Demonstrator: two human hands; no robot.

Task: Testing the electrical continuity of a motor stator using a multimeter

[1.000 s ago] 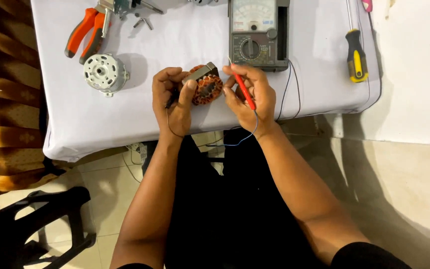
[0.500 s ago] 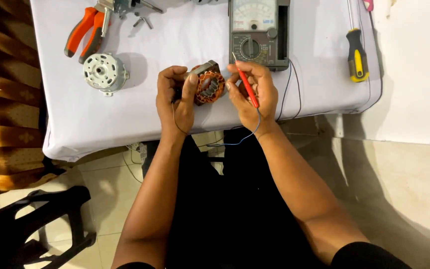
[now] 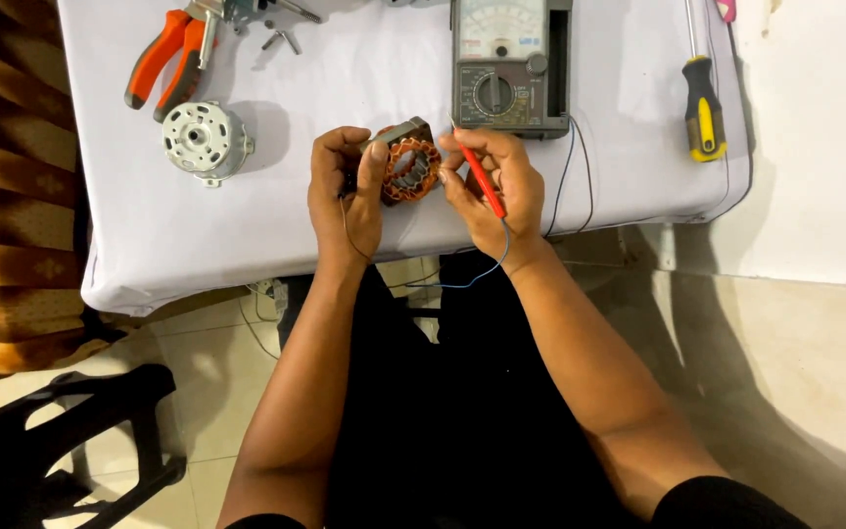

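Observation:
My left hand (image 3: 347,192) grips a motor stator (image 3: 409,167) with copper windings, tilted on the white table cloth (image 3: 247,225). A thin dark lead runs down from this hand. My right hand (image 3: 494,188) holds a red test probe (image 3: 480,180) with its tip pointing up beside the stator's right side. A blue wire (image 3: 472,279) trails from the probe below the table edge. An analog multimeter (image 3: 509,67) lies just behind both hands, with black leads coming off its right side.
Orange-handled pliers (image 3: 163,61) and small screws lie at the back left. A round silver motor end cap (image 3: 204,139) sits left of my hands. A yellow-and-black screwdriver (image 3: 702,103) lies at the right. A dark chair (image 3: 70,441) stands on the floor at lower left.
Both hands with the stator and probe have shifted slightly up and away from the table's front edge. The grips are unchanged.

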